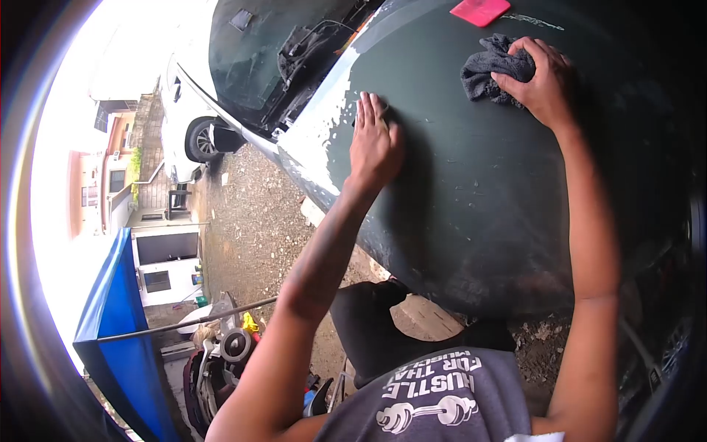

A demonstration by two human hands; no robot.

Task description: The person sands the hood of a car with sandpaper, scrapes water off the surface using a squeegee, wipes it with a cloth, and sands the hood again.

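My left hand [374,144] presses down on a dark green car panel [471,177], close to a ragged white patch [324,132] along its edge. Its fingers are together, and a small dark edge shows beside them; what lies under them is mostly hidden. At the upper right, my right hand [545,81] grips a crumpled dark grey cloth [487,68] against the panel. Just beyond the cloth lies a flat pink-red scraper-like piece [480,10]. Pale scratches and small flecks mark the green surface.
The windshield [250,51] and dark cowl adjoin the panel at the upper left. A white car [184,132] stands on gravel [254,214] beyond. Lower left are a blue tarp [118,309] and a pile of assorted items [221,353]. My knees are beside the panel's near edge.
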